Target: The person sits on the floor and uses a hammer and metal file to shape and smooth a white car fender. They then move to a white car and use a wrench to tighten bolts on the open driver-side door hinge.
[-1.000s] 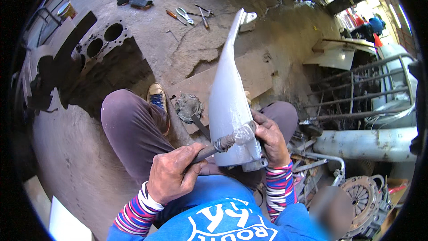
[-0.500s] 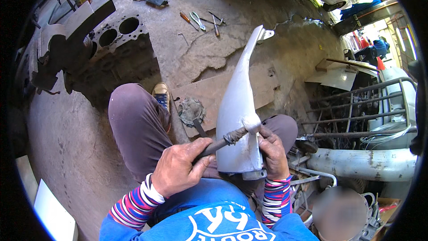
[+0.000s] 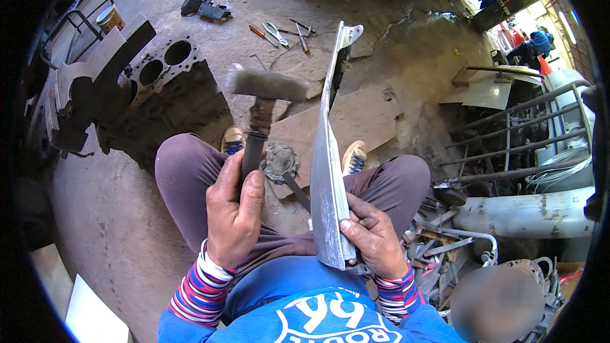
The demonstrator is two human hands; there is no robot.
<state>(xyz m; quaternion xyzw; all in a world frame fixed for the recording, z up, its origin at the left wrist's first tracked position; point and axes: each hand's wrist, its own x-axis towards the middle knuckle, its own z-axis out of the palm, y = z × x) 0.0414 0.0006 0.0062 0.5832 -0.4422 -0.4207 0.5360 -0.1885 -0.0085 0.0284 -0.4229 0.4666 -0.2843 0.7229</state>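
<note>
My left hand (image 3: 234, 225) is closed around the dark handle of a hammer (image 3: 268, 86), raised upright with its head above my left knee and slightly blurred. A wrapping shows on the handle just below the head. In my right hand (image 3: 378, 234) is the lower end of a long, curved silver body panel (image 3: 324, 200), gripped by its edge between thumb and fingers. The panel stands upright, turned nearly edge-on, with a tab at its top. Hammer and panel are apart. Between my feet lies a round grey metal piece (image 3: 279, 160), with a dark bar beside it.
An engine block (image 3: 178, 92) stands at the left. Pliers (image 3: 275, 33) and screwdrivers (image 3: 304, 43) lie on the floor ahead, near a black part (image 3: 204, 7). A flat board (image 3: 365, 114) lies before me. At right are a metal rack (image 3: 508, 128) and a silver bumper (image 3: 527, 216).
The hammer has lifted off the panel's face and swung up and left. My right hand has turned the panel from its broad face to nearly edge-on.
</note>
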